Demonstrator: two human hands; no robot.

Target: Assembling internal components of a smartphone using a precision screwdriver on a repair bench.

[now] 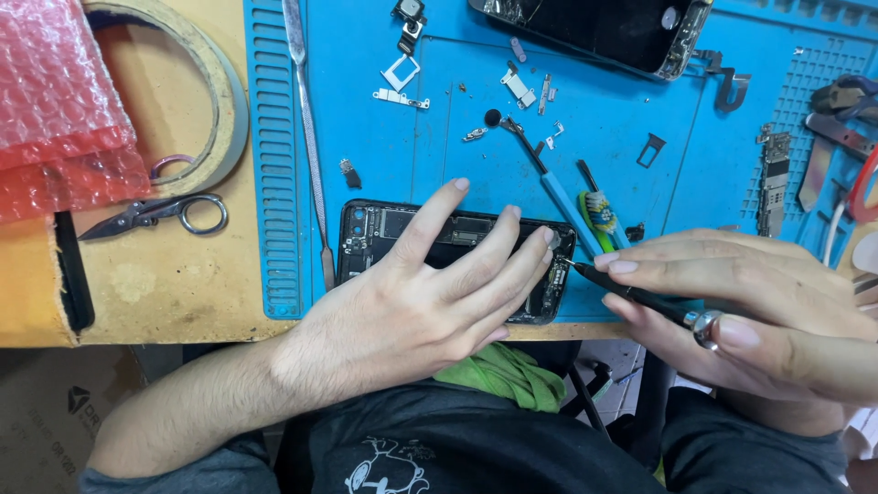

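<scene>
head view shows our left hand (pixel 430 293) spread flat, fingers open, pressing down on the opened phone (pixel 384 233) at the near edge of the blue mat (pixel 622 137); it grips nothing. our right hand (pixel 759 311), at 3 o'clock from the phone, is closed around a thin black screwdriver (pixel 631 293), whose tip meets the phone's right end. loose screws and small brackets (pixel 517 87) lie at 12 o'clock, a toothbrush (pixel 599 215) at 1 o'clock. we judge the work goes best with the phone pinned still, the tip squarely seated, and light, steady pressure.
</scene>
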